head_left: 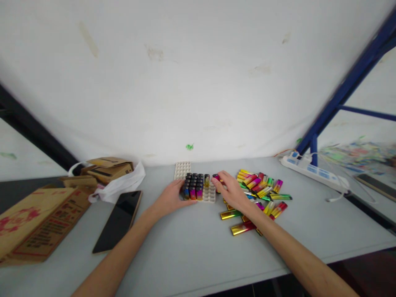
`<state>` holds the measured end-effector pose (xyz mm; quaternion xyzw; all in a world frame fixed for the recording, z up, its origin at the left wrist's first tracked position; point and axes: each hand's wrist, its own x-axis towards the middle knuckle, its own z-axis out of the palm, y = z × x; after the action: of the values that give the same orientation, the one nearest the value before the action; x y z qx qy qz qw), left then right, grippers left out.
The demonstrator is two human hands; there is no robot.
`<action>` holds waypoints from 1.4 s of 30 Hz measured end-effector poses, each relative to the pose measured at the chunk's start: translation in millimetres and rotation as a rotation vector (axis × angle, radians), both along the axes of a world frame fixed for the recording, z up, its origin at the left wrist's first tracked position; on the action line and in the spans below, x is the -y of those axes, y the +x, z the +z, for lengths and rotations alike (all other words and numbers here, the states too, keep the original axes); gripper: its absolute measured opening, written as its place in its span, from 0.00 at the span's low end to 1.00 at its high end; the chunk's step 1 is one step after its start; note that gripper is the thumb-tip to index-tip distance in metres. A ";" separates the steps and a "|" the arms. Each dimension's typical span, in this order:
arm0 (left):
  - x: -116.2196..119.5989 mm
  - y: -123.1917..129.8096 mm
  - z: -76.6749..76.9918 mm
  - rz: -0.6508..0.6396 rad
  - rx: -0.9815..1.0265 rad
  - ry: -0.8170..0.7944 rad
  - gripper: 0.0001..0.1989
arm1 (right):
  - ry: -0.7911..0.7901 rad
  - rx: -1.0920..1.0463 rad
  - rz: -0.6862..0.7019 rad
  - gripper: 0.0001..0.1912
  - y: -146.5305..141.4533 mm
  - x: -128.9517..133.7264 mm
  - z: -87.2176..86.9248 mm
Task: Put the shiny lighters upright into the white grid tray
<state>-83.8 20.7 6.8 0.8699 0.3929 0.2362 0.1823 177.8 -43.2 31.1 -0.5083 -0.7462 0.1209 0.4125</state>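
Observation:
Upright lighters (193, 185) with black tops and shiny coloured bodies stand in rows in a white holed tray (211, 198). My left hand (171, 197) is curled round the left end of this group, thumb in front and fingers at the back. One gold lighter (207, 180) stands apart in the row to the right. Between the fingers of my right hand (229, 189) is a red-purple lighter (216, 177), held beside the tray's right side. A loose pile of metallic lighters (253, 183) lies right of the tray, partly hidden under my right forearm.
Another white holed tray (182, 168) lies behind, near the wall. At the left are a black phone-like slab (119, 220), a white plastic bag (122, 185) and cardboard boxes (46, 218). A white power strip (315, 172) with cables lies right, by a blue metal frame (337, 95).

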 end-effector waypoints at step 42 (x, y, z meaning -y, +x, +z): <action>0.4 1.3 1.5 0.016 0.000 -0.025 0.36 | -0.163 0.568 -0.161 0.24 31.1 -19.6 -19.1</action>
<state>-82.5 20.3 8.3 0.8643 0.4027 0.2326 0.1914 208.9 -23.5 12.1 -0.6109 -0.7767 0.0003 0.1533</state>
